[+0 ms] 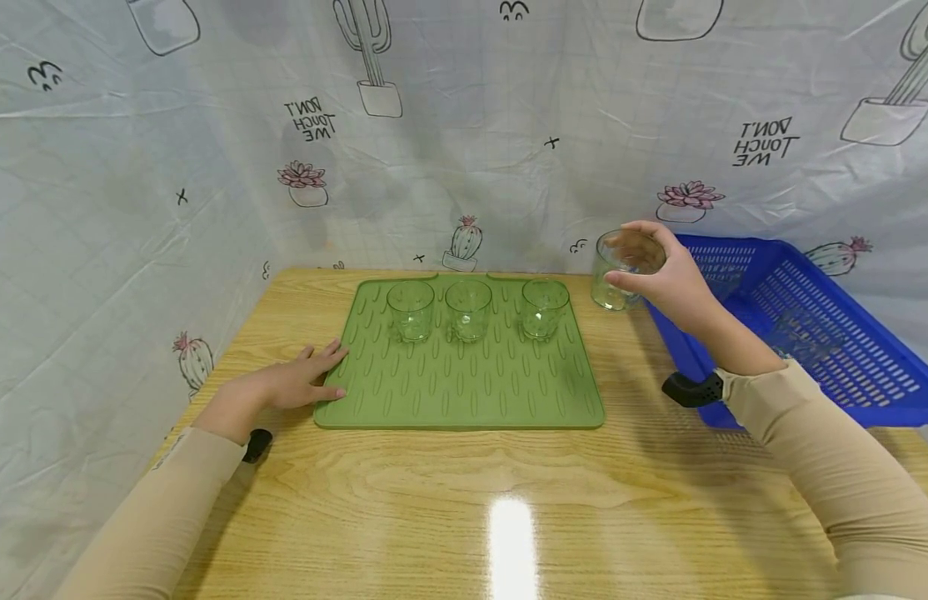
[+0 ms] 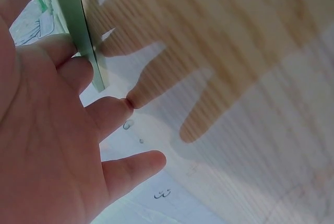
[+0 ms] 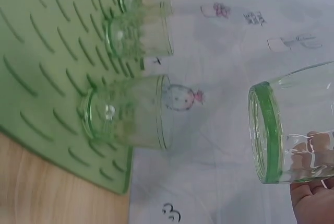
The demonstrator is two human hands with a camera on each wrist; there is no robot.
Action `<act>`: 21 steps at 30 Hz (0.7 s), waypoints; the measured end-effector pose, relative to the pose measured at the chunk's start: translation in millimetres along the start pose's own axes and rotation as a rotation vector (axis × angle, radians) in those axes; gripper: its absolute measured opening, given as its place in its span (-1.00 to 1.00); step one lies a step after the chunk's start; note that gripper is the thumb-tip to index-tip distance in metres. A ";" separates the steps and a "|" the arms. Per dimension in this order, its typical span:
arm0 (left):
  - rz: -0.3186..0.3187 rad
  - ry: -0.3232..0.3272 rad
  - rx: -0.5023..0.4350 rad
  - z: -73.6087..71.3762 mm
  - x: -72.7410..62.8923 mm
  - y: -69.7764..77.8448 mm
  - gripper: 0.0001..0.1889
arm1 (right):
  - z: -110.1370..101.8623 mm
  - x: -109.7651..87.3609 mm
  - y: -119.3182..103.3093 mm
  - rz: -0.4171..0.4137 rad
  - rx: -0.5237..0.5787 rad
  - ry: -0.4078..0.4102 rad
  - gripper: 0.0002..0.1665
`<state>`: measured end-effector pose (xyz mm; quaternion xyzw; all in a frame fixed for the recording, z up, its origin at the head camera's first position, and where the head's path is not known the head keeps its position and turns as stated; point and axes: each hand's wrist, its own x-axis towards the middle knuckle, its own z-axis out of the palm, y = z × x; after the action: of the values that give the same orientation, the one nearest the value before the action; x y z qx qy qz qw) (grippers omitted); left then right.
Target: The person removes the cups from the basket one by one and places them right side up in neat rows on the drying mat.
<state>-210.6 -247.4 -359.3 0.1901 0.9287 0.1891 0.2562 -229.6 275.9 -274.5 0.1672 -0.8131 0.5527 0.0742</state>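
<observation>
My right hand (image 1: 677, 279) grips a clear drinking glass (image 1: 611, 271) between thumb and fingers, raised above the table just right of the green mat (image 1: 464, 400). In the right wrist view this glass (image 3: 267, 135) shows its thick greenish base, with fingers visible through its wall. Three matching glasses stand upright in a row on the mat's back half: a left one (image 1: 411, 313), a middle one (image 1: 468, 313) and a right one (image 1: 543, 312). My left hand (image 1: 299, 383) has its fingers spread and touches the mat's left edge.
A blue plastic basket (image 1: 857, 346) with slotted walls stands at the right, holding more glasses (image 1: 805, 333), partly hidden by the right arm. Behind the wooden table (image 1: 434, 500) hangs a white printed curtain (image 1: 464, 167), which also covers the left side.
</observation>
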 end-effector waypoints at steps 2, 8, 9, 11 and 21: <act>-0.001 0.002 0.005 0.2 0.2 -0.2 -0.07 | 4.8 -0.1 0.5 -0.009 0.016 -0.012 -0.30; 0.004 0.004 0.003 0.8 0.1 -0.3 -0.07 | 22.4 0.2 3.1 -0.029 0.031 -0.055 -0.29; 0.005 0.003 -0.001 0.7 -0.1 -0.3 -0.07 | 25.5 -0.1 3.3 -0.025 0.026 -0.063 -0.29; 0.004 0.001 -0.008 0.8 -0.3 -0.1 -0.07 | 31.4 -0.7 3.7 -0.017 0.012 -0.079 -0.26; 0.012 0.000 -0.014 1.5 -0.3 -1.4 -0.07 | 61.7 -1.3 11.8 0.021 0.039 -0.175 -0.19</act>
<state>-209.9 -248.3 -361.0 0.1939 0.9262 0.1973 0.2562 -228.6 223.2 -308.5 0.2077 -0.8071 0.5526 -0.0060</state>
